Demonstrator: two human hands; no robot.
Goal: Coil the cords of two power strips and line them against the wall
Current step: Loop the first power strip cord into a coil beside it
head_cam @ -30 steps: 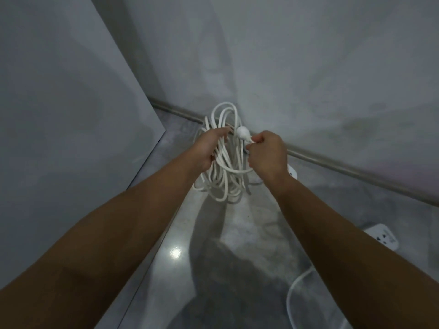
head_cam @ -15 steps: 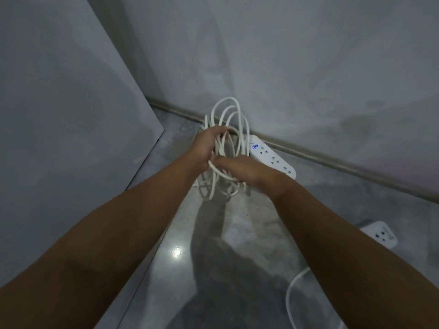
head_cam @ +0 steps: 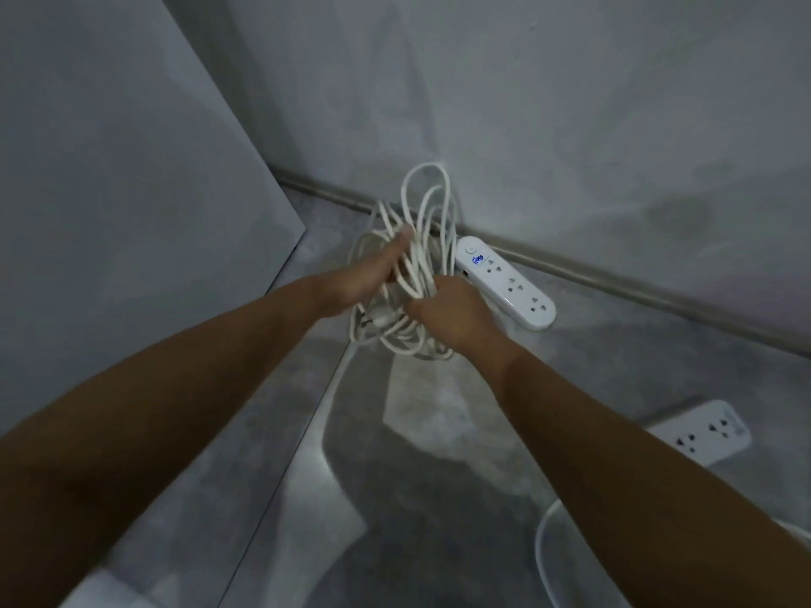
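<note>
A white coiled cord (head_cam: 428,204) is held upright above the floor, close to the far wall. My left hand (head_cam: 368,274) passes through the loops and holds them from the left. My right hand (head_cam: 452,313) grips the bundle's lower right side. The cord's white power strip (head_cam: 504,283), with a blue lit display, lies on the floor along the skirting, just right of the coil. A second white power strip (head_cam: 702,432) lies at the right, partly hidden behind my right forearm. Its loose cord (head_cam: 542,546) curves across the floor below.
A grey wall (head_cam: 570,125) with a skirting strip (head_cam: 658,291) runs across the back. A large grey panel (head_cam: 109,190) stands on the left, leaving a narrow strip of polished grey floor (head_cam: 307,498) between it and me.
My right hand let the plug end into the bundle and dropped from the coil's top to its lower side. The power strip by the wall came into view behind it.
</note>
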